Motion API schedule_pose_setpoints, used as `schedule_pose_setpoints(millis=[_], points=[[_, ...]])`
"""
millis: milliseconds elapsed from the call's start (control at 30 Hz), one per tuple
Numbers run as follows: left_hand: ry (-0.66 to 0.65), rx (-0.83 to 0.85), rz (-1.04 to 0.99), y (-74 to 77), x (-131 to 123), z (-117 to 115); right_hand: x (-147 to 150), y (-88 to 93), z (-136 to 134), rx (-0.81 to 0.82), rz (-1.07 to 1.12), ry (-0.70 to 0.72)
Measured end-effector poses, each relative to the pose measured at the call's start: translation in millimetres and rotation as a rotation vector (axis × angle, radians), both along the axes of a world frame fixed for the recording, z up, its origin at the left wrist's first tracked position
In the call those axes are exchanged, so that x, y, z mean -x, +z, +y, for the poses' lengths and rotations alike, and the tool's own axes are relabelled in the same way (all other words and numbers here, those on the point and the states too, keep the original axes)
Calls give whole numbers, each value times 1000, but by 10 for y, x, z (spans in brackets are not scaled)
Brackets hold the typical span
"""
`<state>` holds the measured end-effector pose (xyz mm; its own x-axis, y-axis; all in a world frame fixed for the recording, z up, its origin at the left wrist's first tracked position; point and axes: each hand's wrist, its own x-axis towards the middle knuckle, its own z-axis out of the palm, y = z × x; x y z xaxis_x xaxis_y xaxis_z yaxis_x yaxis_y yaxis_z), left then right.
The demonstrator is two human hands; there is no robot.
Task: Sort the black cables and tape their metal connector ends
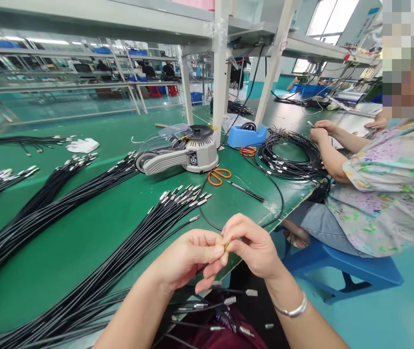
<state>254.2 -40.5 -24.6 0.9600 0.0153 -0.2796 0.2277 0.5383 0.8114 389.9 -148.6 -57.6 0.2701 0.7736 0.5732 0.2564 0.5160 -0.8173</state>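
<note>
Both hands meet over the table's front edge. My left hand [195, 257] pinches the end of a black cable between thumb and forefinger. My right hand [248, 242], with a silver bangle at the wrist, pinches small yellowish wires [227, 244] at that same end. Left of the hands lies a bundle of black cables [145, 228] with silver connectors on the green table [65, 242]. More cables with silver connectors [230, 300] hang over the lap below my hands. The cable's exact end is partly hidden by fingers.
Beyond the hands are orange-handled scissors [219, 177], a black pen-like tool [245, 191], a grey tape dispenser [181, 150] and a blue one [247, 136]. Further cable bundles [47, 218] lie left. At right, a person sits on a blue stool [345, 266] near coiled cables [290, 155].
</note>
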Motion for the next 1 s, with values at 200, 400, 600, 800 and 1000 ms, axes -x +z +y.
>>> schedule_pose_setpoints(millis=[200,400,600,800,1000], points=[[231,-427,20,55,-42,-40,-46,13,5,77,57,-113],[500,-1399,-77,21,-130,-184,-170,34,-129,435,391,-110],[360,-1346,85,53,-49,-76,-178,31,-141,515,358,-202],[233,-1230,218,172,-19,12,-187,4,-119,533,348,-212],[288,-1173,157,87,-144,-131,-199,6,-131,563,416,-187]])
